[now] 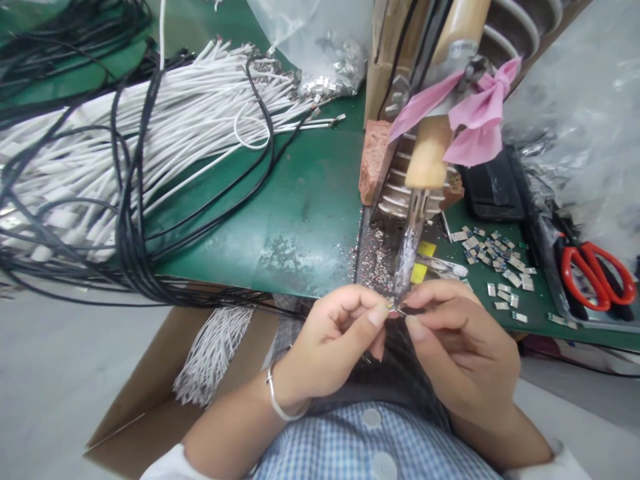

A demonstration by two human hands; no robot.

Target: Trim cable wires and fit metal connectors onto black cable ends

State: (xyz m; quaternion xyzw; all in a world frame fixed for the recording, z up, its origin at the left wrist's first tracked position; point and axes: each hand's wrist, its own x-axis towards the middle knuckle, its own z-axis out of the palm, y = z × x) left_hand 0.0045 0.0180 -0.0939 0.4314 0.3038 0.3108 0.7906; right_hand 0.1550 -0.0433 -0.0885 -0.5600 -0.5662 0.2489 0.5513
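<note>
My left hand (336,340) is closed in a pinch at the front edge of the bench, just under the tip of a soldering iron (411,247). A tiny piece shows at its fingertips, too small to name. My right hand (463,353) is closed too, thumb and forefinger pinching a thin wire (401,311) that reaches toward the left fingertips. The iron has a wooden handle (429,150), points down toward me and has a pink strip (477,120) tied around it. Black cables (240,293) run along the bench edge and pass behind my left hand.
White cables (200,120) lie heaped at the left on the green bench (320,200). Small metal connectors (493,250) are scattered at the right, near red-handled scissors (597,277). A brick (374,160) stands beside the iron. Below the bench, a cardboard box (145,373) holds more white cables.
</note>
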